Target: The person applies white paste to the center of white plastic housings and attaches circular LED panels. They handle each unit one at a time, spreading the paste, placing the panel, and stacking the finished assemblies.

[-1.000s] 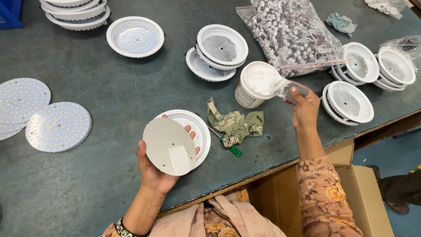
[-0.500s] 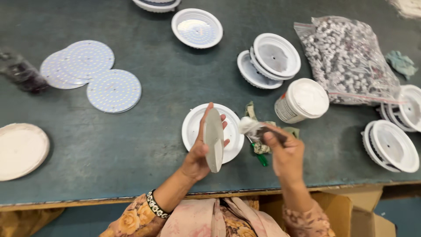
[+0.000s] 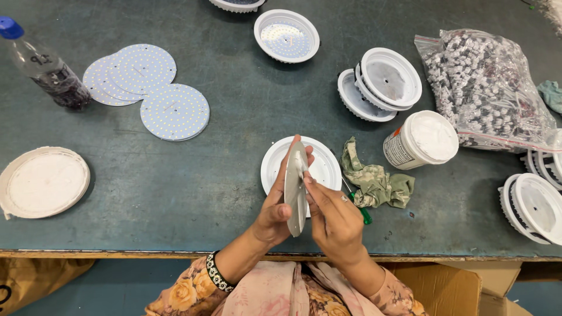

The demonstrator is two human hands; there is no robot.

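The left hand [image 3: 275, 213] grips a round grey disc [image 3: 296, 188] edge-on, fingers curled round its rim, just above a white lamp housing [image 3: 325, 167] on the table [image 3: 234, 146]. The right hand [image 3: 335, 219] presses fingertips [image 3: 308, 181] against the disc's face, smearing something white (likely paste); whether it pinches anything cannot be told. A thin, even coat and a steady grip on the rim would serve best. Beyond lie a green rag [image 3: 374, 181], a white tub [image 3: 421, 139] and a bag of small parts [image 3: 489, 88].

A disc [image 3: 296, 187] stands edge-on between both hands, above a housing [image 3: 325, 167], rag [image 3: 374, 181] to its right.
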